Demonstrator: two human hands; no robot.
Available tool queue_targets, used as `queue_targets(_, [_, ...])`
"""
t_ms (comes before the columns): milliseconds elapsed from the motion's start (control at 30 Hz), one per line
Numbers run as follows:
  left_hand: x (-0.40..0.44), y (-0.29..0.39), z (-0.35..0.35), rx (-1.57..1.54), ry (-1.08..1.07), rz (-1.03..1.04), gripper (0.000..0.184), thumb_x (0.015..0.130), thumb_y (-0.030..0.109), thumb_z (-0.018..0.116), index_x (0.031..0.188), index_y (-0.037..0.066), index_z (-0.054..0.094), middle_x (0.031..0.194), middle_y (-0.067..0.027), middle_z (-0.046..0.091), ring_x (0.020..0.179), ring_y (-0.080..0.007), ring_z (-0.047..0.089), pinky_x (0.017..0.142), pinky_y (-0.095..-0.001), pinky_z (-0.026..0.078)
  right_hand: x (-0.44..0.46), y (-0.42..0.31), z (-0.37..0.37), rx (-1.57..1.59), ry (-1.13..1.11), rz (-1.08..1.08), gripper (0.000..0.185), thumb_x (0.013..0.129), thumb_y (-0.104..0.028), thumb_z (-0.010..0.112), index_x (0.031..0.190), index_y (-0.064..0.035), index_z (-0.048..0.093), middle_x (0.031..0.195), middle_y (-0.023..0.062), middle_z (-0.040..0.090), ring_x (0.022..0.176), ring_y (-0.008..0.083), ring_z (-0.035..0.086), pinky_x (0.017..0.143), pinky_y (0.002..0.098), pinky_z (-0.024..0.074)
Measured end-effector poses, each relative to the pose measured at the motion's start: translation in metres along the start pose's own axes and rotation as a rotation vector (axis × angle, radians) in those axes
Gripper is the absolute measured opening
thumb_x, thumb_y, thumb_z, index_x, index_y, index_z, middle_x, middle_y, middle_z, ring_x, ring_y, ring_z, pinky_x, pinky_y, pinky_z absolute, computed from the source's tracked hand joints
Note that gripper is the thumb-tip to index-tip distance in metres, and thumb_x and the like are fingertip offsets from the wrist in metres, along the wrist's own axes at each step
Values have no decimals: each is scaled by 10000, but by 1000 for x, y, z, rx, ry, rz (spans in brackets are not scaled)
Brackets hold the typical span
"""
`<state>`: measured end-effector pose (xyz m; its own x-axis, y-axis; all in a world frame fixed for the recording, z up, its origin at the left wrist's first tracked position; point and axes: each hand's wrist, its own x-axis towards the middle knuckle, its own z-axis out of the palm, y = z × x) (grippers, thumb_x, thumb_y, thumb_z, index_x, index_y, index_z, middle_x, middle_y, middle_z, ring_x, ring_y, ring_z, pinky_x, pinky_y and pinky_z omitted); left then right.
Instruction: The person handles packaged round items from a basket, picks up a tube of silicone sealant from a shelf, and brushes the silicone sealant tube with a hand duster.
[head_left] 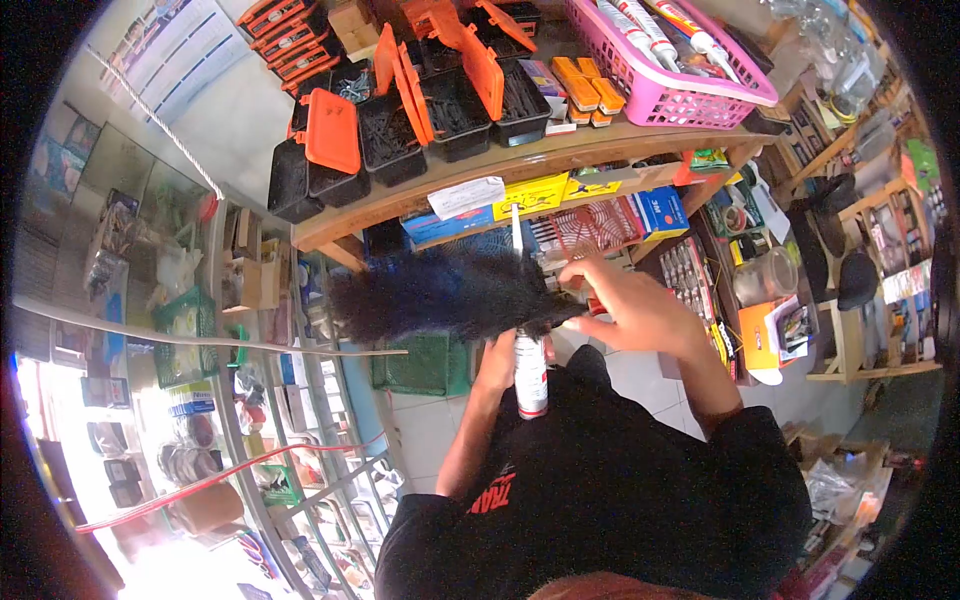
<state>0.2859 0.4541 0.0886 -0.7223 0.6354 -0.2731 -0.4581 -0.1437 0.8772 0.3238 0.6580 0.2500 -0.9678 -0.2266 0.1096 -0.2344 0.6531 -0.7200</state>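
Head view: left hand (497,364) wraps a tube (532,378). Right hand (628,303) pinches a duster's (425,297) end, its bristles crossing the tube.

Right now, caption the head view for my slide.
Left hand holding a white tube, right hand holding a dark fluffy duster across it, before a wooden shelf that bears a pink basket.
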Motion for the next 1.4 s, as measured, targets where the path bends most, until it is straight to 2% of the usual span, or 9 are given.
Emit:
queue_targets(200, [6,-23,-15,-271,-48,75,680,942,606,351,1036,-31,567,784,-117,640,669,-211,622,633,-351,523,-10,9,-15,-194,-128,63,304,860,-360,655,912,-67,588,710,97,625,631,277,626,571,368,462])
queue_targets(300, [7,-18,-10,-359,-210,275,661,876,607,522,1043,-32,550,780,-100,633,668,-201,629,617,-343,529,-12,5,-15,-158,-117,178,276,887,-318,630,900,-45,598,720,99,622,627,216,619,552,328,431])
queue_targets(400, [6,-2,4,-234,-218,351,641,807,549,665,1047,-31,531,808,-92,619,667,-183,632,594,-321,535,-10,23,2,286,-17,132,264,900,-287,614,888,-23,606,692,95,609,630,151,597,550,297,412])
queue_targets(433, [13,-1,5,-280,-317,393,528,814,421,723,1028,-14,515,803,-95,611,676,-173,636,583,-305,541,-9,24,4,350,-8,134,265,900,-281,615,885,-16,613,691,93,609,637,142,593,559,297,416])
queue_targets(500, [7,14,17,-167,-213,299,471,826,367,715,1028,-2,504,810,-98,612,679,-175,638,588,-304,541,-3,20,7,477,7,133,268,899,-269,616,878,-2,626,687,89,609,649,124,584,575,297,425])
queue_targets(700, [1,15,17,-174,-135,209,355,851,272,655,1044,21,495,848,-100,619,674,-150,606,581,-282,503,-5,47,13,-49,7,35,283,884,-285,637,901,-4,665,721,110,638,639,202,600,600,309,455])
queue_targets(900, [2,-1,7,-144,-44,242,328,857,271,643,1035,13,549,879,-55,615,751,-116,580,657,-273,477,-16,60,7,139,-20,76,375,893,-417,601,933,-55,696,691,137,627,602,246,605,576,353,459])
queue_targets(1200, [5,-7,10,-111,6,167,355,876,245,641,1127,7,559,970,-30,617,847,-92,565,746,-276,468,-2,39,19,34,-13,129,390,928,-374,567,842,-8,671,639,117,591,580,209,563,577,338,436])
queue_targets(1400, [-4,-2,11,-228,131,183,328,902,286,607,1064,3,571,779,-50,611,616,-114,587,549,-249,486,-12,63,4,304,-254,391,517,991,-485,385,946,-46,655,667,12,533,607,133,505,583,285,430])
